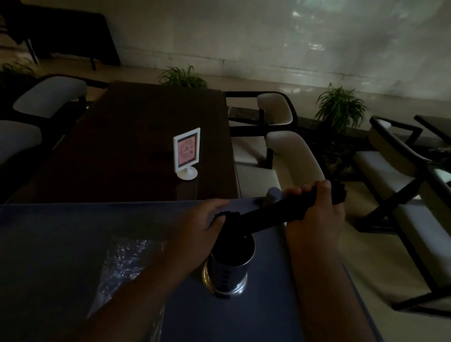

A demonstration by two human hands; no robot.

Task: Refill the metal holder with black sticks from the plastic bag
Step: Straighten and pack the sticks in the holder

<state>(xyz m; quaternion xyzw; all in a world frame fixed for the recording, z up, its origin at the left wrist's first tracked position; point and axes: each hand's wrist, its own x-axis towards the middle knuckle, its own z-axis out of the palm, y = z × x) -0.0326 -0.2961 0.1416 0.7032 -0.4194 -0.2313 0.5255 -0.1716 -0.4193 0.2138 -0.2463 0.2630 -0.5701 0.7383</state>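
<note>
A bundle of black sticks (267,216) lies tilted above the round metal holder (225,272), which stands upright on the blue cart top (41,248). My right hand (317,209) grips the bundle's upper right part. My left hand (203,220) closes around its lower left end, just over the holder's dark mouth. The clear plastic bag (123,266) lies flat and crinkled on the cart, left of the holder, partly under my left forearm. The scene is dim, so single sticks are hard to make out.
Beyond the cart stands a dark wooden table (138,138) with a small white framed sign (185,153). White-cushioned chairs with black frames flank the table and fill the right side (422,210). Potted plants (340,106) line the far wall.
</note>
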